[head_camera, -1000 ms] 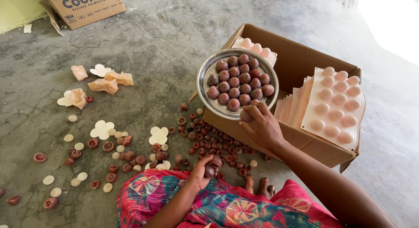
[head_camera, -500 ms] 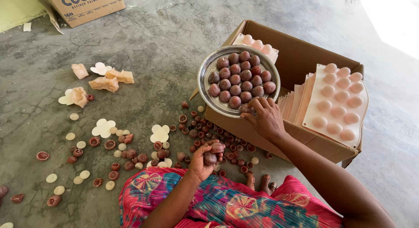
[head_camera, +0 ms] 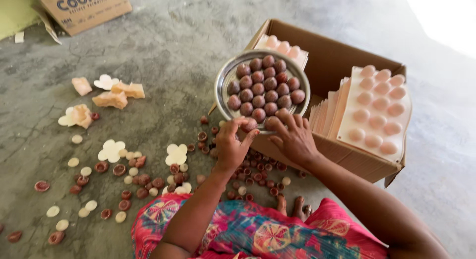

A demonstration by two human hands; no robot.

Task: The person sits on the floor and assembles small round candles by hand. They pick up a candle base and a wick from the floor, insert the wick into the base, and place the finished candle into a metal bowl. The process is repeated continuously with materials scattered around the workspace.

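Note:
A round steel plate (head_camera: pixel 223 82) rests on the corner of an open cardboard box (head_camera: pixel 342 51) and is filled with rows of brown balls (head_camera: pixel 264 85). My left hand (head_camera: pixel 232 145) is at the plate's near rim, its fingers closed on one brown ball (head_camera: pixel 249 124). Beside it, my right hand (head_camera: pixel 295 137) touches the rim with fingers spread over the nearest balls; it holds nothing that I can see. Both hands are above the floor pile of small brown cups (head_camera: pixel 258 174).
Pale moulded trays (head_camera: pixel 374 108) with round bumps stand in the box. Small brown cups, cream discs (head_camera: pixel 90 205) and flower-shaped cream pieces (head_camera: pixel 111 151) are scattered on the concrete floor. Another cardboard box (head_camera: pixel 84 6) sits far left. My lap in patterned cloth (head_camera: pixel 258 234) is below.
My left hand rose from the floor pile near my lap to the plate's rim with a brown ball. My right hand stayed by the rim.

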